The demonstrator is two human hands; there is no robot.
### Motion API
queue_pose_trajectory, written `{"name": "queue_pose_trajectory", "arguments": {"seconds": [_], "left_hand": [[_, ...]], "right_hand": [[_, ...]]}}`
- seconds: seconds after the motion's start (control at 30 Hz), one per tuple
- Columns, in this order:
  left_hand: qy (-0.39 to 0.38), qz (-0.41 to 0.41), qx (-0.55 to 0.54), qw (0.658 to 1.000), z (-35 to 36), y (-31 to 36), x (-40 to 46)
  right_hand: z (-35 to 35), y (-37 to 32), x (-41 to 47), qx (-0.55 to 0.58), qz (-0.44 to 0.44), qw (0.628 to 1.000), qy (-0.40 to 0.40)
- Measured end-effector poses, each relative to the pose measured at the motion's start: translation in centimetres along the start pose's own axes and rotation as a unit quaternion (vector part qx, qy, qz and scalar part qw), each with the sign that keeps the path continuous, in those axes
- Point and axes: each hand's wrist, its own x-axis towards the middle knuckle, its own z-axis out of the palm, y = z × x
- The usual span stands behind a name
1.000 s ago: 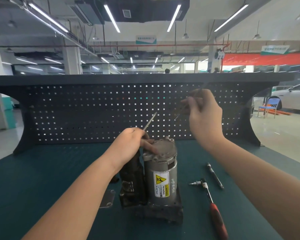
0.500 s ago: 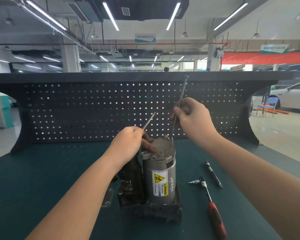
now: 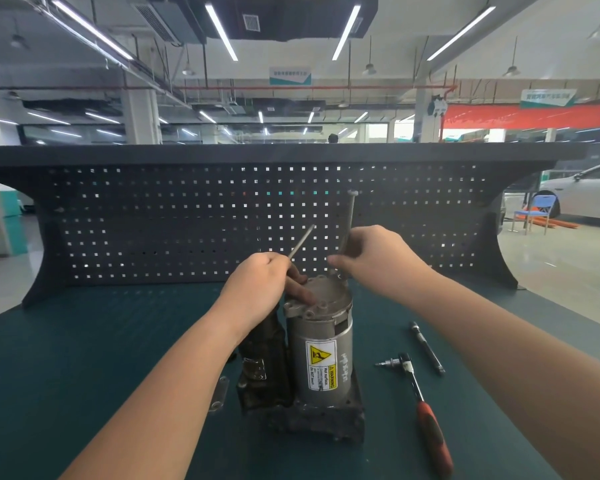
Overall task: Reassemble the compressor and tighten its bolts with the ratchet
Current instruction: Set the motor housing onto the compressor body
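Right hand (image 3: pixel 378 258) pinching a long bolt (image 3: pixel 350 213) upright over the end cap of the compressor (image 3: pixel 321 355), left hand (image 3: pixel 262 285) gripping a second bolt (image 3: pixel 302 241) against that cap, ratchet (image 3: pixel 421 407) lying on the bench mat (image 3: pixel 84 358) just right.

We recorded a silver-grey compressor (image 3: pixel 321 344) on a blackened base, bearing a white label (image 3: pixel 321 368) with a yellow warning triangle. The worktop (image 3: pixel 84 358) was dark teal. The ratchet (image 3: pixel 421 410) had a chrome shaft and red handle. The pegboard (image 3: pixel 153 220) was dark grey, patterned with square holes.
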Motion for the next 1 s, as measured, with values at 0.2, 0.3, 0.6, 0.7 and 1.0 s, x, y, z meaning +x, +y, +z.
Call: {"name": "queue_pose_trajectory", "arguments": {"seconds": [0.2, 0.3, 0.6, 0.7, 1.0], "left_hand": [[-0.004, 0.003, -0.004, 1.0, 0.0, -0.1, 0.0], [0.002, 0.005, -0.027, 1.0, 0.1, -0.1, 0.1], [-0.034, 0.033, -0.096, 0.994, -0.3, -0.1, -0.6], [-0.026, 0.009, -0.12, 0.992, -0.4, -0.3, -0.2], [0.087, -0.005, -0.123, 0.989, 0.2, -0.6, 0.3]], "right_hand": [[-1.0, -0.8, -0.1, 0.029, 0.07, 0.997, -0.004], [-0.9, -2.1, 0.0, 0.019, -0.086, 0.986, 0.143], [0.8, -3.3, 2.2, -0.329, -0.321, 0.888, -0.026], [-0.1, -3.4, 2.1, -0.21, -0.28, 0.932, 0.089], [2.5, -6.1, -3.3, 0.245, -0.135, 0.956, 0.092]]}}
